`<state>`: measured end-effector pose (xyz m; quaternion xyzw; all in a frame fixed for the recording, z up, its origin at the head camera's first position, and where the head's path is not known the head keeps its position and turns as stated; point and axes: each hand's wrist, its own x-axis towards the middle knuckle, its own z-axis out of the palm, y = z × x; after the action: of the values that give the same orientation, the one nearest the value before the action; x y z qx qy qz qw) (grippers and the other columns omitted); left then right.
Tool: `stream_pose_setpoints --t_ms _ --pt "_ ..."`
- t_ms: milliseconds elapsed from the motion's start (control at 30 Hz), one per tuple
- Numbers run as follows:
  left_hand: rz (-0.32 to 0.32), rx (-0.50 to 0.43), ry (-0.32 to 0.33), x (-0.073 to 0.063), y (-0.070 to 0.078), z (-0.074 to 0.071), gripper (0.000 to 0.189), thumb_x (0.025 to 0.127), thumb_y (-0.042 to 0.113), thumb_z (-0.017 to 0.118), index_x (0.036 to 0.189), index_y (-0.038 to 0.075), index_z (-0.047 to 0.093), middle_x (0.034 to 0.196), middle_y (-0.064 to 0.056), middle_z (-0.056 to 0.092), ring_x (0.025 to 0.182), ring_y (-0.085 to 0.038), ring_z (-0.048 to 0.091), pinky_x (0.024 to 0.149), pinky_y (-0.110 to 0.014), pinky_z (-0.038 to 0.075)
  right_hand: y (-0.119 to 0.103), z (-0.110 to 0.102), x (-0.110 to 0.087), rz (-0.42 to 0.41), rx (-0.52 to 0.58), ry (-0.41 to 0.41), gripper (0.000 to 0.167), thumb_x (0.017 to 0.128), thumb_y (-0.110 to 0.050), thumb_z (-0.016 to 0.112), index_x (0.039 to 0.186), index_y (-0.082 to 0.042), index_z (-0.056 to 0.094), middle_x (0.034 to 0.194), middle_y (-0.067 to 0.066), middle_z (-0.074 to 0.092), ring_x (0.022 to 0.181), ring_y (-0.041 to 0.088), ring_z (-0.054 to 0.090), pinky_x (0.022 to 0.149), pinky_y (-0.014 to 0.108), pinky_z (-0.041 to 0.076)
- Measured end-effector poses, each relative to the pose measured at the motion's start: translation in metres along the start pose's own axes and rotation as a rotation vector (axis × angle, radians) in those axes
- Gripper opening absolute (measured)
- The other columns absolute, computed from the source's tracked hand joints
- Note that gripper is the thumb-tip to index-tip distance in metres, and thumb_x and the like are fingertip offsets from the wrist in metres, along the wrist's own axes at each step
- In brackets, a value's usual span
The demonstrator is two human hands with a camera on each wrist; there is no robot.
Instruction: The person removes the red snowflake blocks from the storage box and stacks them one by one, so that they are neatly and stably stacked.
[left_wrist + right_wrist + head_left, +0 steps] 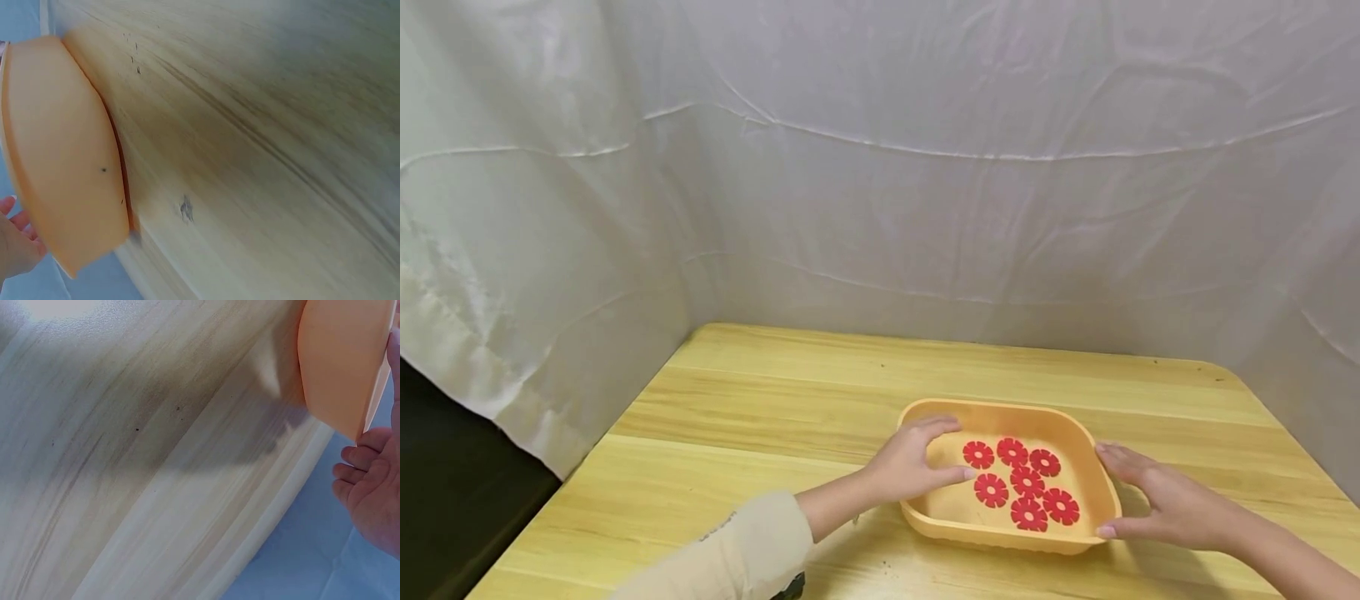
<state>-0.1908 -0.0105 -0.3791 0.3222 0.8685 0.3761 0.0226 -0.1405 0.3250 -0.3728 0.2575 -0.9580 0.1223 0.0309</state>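
Note:
A shallow orange plastic basin (1000, 543) stands on the wooden table, right of centre. Inside it lie several red notched plastic discs (991, 491), each with a hole in the middle. My left hand (910, 462) reaches over the basin's left rim, thumb and fingers spread apart inside, with nothing between them; the thumb tip is close to the nearest discs. At the opposite end my right hand (1172, 504) holds the basin's right rim, thumb at the near corner and fingers toward the far corner. The right wrist view shows curled fingers (359, 456) beside the orange wall.
The light wooden table (760, 417) extends left of and behind the basin. Pale cloth curtains (962, 217) enclose the back and sides. A dark area (452, 483) shows past the table's left edge. Beneath the left sleeve is a small black item (792, 586).

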Motion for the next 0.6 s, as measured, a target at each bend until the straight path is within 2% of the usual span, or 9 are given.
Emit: stream_pose_setpoints --t_ms 33,100,400,600 --pt "-0.003 -0.003 -0.001 0.000 0.000 0.001 0.064 0.082 0.043 0.066 0.131 0.005 0.051 0.137 -0.009 0.050 0.129 -0.024 0.045 0.108 -0.038 0.037 0.000 0.000 0.001 -0.005 -0.008 -0.005 0.091 0.068 -0.048 0.076 0.131 0.011 0.044 0.131 0.031 0.048 0.116 0.046 0.049 0.089 0.044 0.046" --pt "-0.005 -0.014 -0.004 0.001 0.001 0.003 0.064 0.081 0.042 0.067 0.131 0.005 0.051 0.137 -0.009 0.050 0.129 -0.024 0.045 0.108 -0.038 0.037 -0.001 -0.001 0.001 -0.004 -0.010 -0.011 0.092 0.068 -0.048 0.076 0.130 0.011 0.044 0.131 0.030 0.048 0.115 0.046 0.049 0.089 0.042 0.047" --pt "0.003 -0.018 0.004 0.013 0.003 0.018 0.062 0.078 0.038 0.072 0.127 0.005 0.054 0.132 -0.010 0.055 0.125 -0.024 0.049 0.104 -0.036 0.041 -0.002 -0.003 0.001 -0.009 0.008 -0.028 0.092 0.069 -0.048 0.075 0.130 0.012 0.043 0.130 0.033 0.046 0.115 0.048 0.048 0.088 0.054 0.045" --pt "-0.047 -0.038 0.005 0.021 0.007 0.027 0.062 0.076 0.037 0.074 0.126 0.005 0.056 0.130 -0.008 0.057 0.123 -0.024 0.051 0.102 -0.032 0.043 -0.002 -0.003 0.001 -0.014 0.010 -0.023 0.092 0.069 -0.048 0.075 0.130 0.012 0.043 0.131 0.032 0.046 0.115 0.048 0.048 0.088 0.053 0.044"
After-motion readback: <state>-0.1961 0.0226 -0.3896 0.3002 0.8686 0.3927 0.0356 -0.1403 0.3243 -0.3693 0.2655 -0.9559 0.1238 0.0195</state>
